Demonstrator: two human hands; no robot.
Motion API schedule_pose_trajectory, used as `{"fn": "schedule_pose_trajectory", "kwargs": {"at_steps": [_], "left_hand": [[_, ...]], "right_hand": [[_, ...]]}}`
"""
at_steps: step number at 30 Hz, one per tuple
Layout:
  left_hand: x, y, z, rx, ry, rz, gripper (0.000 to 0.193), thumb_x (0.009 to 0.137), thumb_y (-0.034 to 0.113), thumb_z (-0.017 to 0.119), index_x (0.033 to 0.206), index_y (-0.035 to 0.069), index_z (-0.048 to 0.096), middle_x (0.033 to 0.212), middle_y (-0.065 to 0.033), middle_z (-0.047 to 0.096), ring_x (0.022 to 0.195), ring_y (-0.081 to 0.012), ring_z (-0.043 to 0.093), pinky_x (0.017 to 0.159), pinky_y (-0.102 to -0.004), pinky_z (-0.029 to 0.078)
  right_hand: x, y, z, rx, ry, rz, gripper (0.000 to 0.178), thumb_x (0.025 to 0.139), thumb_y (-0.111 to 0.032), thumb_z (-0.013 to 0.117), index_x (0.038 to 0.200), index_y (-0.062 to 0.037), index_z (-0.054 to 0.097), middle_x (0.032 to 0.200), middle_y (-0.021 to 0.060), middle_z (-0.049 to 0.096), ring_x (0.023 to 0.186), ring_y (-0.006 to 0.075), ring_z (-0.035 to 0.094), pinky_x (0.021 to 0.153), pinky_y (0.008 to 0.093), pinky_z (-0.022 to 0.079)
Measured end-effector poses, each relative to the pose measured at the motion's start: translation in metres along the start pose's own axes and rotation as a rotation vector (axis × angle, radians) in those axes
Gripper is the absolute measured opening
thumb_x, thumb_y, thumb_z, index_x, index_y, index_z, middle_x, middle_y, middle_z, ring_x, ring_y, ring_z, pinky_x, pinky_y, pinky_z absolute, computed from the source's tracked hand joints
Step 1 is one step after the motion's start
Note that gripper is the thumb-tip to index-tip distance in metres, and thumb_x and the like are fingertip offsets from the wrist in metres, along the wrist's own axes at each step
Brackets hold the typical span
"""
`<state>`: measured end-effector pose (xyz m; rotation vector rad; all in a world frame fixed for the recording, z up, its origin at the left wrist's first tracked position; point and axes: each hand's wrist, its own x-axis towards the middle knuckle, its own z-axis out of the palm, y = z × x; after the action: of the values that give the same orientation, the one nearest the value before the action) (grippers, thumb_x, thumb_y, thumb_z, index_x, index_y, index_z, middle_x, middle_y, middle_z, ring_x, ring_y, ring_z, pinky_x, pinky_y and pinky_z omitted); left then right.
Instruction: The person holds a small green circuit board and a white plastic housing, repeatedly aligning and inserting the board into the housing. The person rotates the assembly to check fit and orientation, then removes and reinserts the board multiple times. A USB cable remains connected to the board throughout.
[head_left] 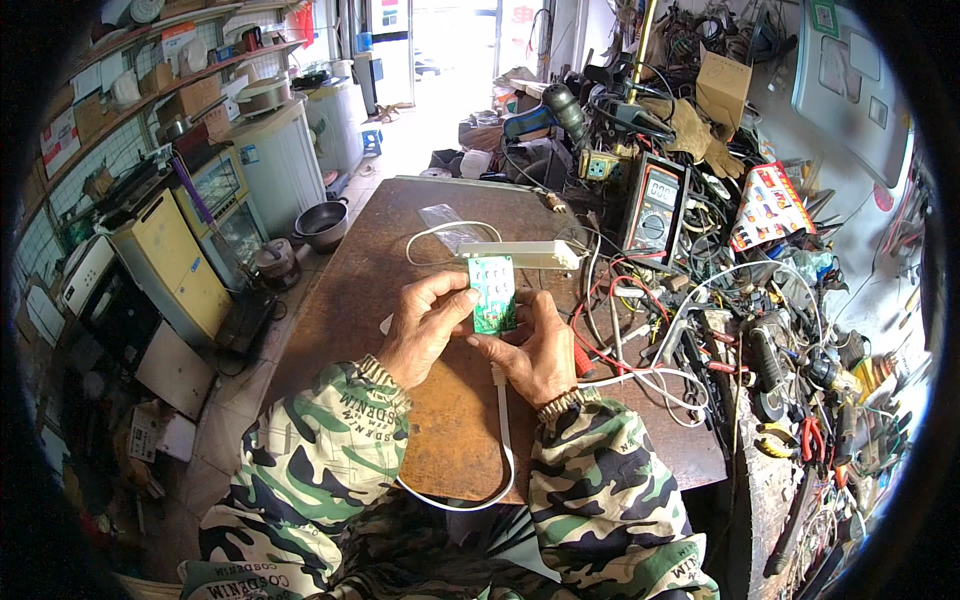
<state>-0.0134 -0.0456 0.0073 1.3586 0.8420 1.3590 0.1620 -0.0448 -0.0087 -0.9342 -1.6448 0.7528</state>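
Note:
A small green circuit board (pixel 492 297) is held upright over the middle of the brown table, its face with pale solder tracks turned toward me. My left hand (pixel 428 328) pinches its left edge between thumb and fingers. At the lower right edge, my right hand (pixel 534 348) grips the same board. Just behind it lies a long white plastic casing (pixel 525 255), partly hidden by the board. A white cable (pixel 508 440) hangs below my hands and curves toward the table's near edge.
On the wooden table (pixel 350 260), a digital multimeter (pixel 655 215) stands at the right with red test leads (pixel 590 335). Tangled cables, red-handled pliers (pixel 812 438) and other tools crowd the right side. A clear plastic bag (pixel 443 222) lies behind the casing. A dark pot (pixel 322 225) sits on the floor at left.

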Motion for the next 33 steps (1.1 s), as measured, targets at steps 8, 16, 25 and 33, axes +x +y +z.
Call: {"fn": "schedule_pose_trajectory", "kwargs": {"at_steps": [8,16,25,33], "left_hand": [[0.000,0.000,0.001,0.020,0.003,0.009,0.027,0.098,0.017,0.060,0.118,0.000,0.062,0.106,-0.0049,0.067,0.090,-0.0114,0.066,0.072,-0.0274,0.057],[-0.001,0.001,0.003,0.004,0.025,0.007,0.025,0.097,0.016,0.061,0.117,0.001,0.062,0.105,-0.0041,0.066,0.090,-0.0109,0.065,0.071,-0.0266,0.057],[0.001,-0.001,0.002,-0.033,0.014,-0.011,0.024,0.098,0.017,0.060,0.116,0.002,0.063,0.105,-0.0030,0.066,0.090,-0.0104,0.065,0.071,-0.0265,0.057],[0.002,-0.006,-0.001,-0.001,0.026,-0.020,0.030,0.099,0.020,0.059,0.120,0.000,0.062,0.107,-0.0057,0.066,0.092,-0.0107,0.064,0.074,-0.0265,0.057]], "right_hand": [[0.000,-0.004,-0.004,-0.043,-0.002,-0.003,0.058,0.072,-0.024,0.087,0.113,0.0008,0.056,0.091,0.0171,0.071,0.079,0.0262,0.071,0.070,0.0366,0.056],[0.000,-0.006,-0.004,-0.015,-0.006,0.025,0.057,0.071,-0.025,0.088,0.112,0.0005,0.057,0.090,0.0167,0.071,0.076,0.0271,0.070,0.068,0.0371,0.055],[0.001,0.006,0.000,-0.034,0.034,-0.059,0.063,0.069,-0.023,0.088,0.116,-0.0003,0.055,0.093,0.0184,0.070,0.080,0.0316,0.069,0.071,0.0384,0.055],[0.000,-0.002,-0.003,-0.045,0.019,-0.041,0.066,0.068,-0.022,0.089,0.119,-0.0003,0.053,0.098,0.0193,0.070,0.085,0.0325,0.070,0.076,0.0388,0.054]]}}
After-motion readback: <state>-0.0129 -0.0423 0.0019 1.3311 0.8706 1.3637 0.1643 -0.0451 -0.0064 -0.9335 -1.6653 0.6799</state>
